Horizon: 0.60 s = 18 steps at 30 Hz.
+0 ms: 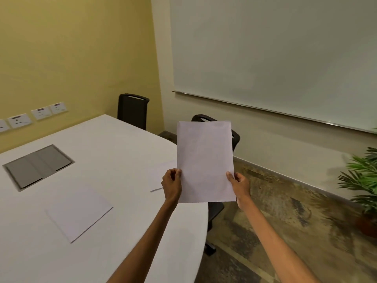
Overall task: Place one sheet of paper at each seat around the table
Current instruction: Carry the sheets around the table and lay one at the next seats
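Note:
I hold white paper [205, 160] upright in front of me, above the right edge of the white table [114, 148]; whether it is one sheet or a thin stack I cannot tell. My left hand [172, 183] pinches its lower left edge and my right hand [238, 185] grips its lower right edge. One sheet [78, 213] lies flat on the table near me. Another sheet [162, 176] lies by the right edge, partly hidden behind my left hand and the held paper. Two black chairs stand at the table: one [132, 110] at the far corner, one [234, 137] mostly hidden behind the held paper.
A grey cable hatch [37, 165] is set into the tabletop at left. Wall sockets [40, 113] line the yellow wall. A whiteboard [275, 54] hangs on the right wall. A potted plant [365, 180] stands on the patterned floor at far right.

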Motion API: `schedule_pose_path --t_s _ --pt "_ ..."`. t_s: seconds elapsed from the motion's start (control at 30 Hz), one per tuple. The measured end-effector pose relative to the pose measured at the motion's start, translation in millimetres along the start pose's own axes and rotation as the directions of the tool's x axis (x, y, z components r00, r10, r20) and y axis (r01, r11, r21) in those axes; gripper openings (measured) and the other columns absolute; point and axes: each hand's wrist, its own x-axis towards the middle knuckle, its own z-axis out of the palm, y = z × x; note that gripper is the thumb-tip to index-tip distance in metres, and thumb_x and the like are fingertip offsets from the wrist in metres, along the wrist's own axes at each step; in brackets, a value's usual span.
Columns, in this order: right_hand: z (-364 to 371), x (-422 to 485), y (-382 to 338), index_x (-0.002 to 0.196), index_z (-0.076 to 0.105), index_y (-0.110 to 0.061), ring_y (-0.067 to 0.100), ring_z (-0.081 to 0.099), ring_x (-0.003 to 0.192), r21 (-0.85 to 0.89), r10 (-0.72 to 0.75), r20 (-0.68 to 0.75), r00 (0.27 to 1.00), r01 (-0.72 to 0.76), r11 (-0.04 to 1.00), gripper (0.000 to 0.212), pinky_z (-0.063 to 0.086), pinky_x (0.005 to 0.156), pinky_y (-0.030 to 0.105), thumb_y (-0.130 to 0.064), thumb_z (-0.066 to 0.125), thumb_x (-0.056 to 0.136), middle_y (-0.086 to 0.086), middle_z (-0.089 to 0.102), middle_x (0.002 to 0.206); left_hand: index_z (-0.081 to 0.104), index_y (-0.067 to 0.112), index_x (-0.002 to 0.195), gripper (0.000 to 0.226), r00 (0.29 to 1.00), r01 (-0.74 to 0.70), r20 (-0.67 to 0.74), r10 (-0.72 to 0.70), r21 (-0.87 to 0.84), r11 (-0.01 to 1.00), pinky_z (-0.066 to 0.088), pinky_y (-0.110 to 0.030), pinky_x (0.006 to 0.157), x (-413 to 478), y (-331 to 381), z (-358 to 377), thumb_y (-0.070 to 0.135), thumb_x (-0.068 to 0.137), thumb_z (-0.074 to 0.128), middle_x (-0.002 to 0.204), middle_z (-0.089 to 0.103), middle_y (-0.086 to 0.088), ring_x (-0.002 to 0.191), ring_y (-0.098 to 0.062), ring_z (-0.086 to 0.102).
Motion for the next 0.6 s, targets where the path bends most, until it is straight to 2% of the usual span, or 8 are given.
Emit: schedule_pose_path --t_s 0.17,0.3,0.4,0.6 --pt "-79.5 51.0 -10.4 0.088 0.068 -0.024 0.024 0.068 0.084 0.006 -0.013 -0.007 1.000 0.013 1.000 0.004 0.057 0.084 0.044 -0.026 0.067 0.092 0.009 0.072 0.102 0.064 0.002 0.105 0.026 0.999 -0.025 0.027 0.025 0.001 1.000 0.050 -0.031 0.083 -15.4 20.0 93.7 0.025 0.099 0.054 0.100 0.065 -0.007 0.089 -0.019 0.060" --pt "-142.6 95.7 -18.0 0.097 0.067 -0.012 0.031 0.065 0.093 -0.009 -0.006 -0.031 1.000 0.006 1.000 0.013 0.055 0.091 0.050 -0.025 0.067 0.092 0.009 0.071 0.103 0.063 0.004 0.104 0.024 0.998 -0.043 0.041 0.043 -0.020 0.999 0.049 -0.031 0.085 -22.3 36.3 169.1 0.026 0.099 0.055 0.097 0.063 -0.003 0.088 -0.016 0.058" --pt "-181.3 124.9 -21.9 0.099 0.067 -0.011 0.025 0.063 0.090 -0.006 -0.022 -0.061 0.998 0.022 1.000 0.013 0.053 0.091 0.047 -0.022 0.066 0.093 0.007 0.069 0.100 0.062 0.006 0.103 0.022 0.996 -0.052 0.074 0.053 -0.018 0.999 0.050 -0.031 0.088 -27.7 44.7 218.5 0.026 0.099 0.054 0.100 0.064 -0.005 0.091 -0.019 0.060" --pt "-237.4 190.1 -11.3 0.106 0.068 -0.009 0.025 0.064 0.095 0.033 -0.006 -0.107 0.994 0.010 0.999 0.019 0.053 0.090 0.041 -0.022 0.065 0.093 0.009 0.070 0.107 0.064 0.008 0.099 0.020 0.989 -0.075 0.131 0.073 0.006 0.997 0.047 -0.023 0.078 -10.1 57.9 307.8 0.025 0.098 0.056 0.092 0.065 -0.002 0.082 -0.011 0.059"
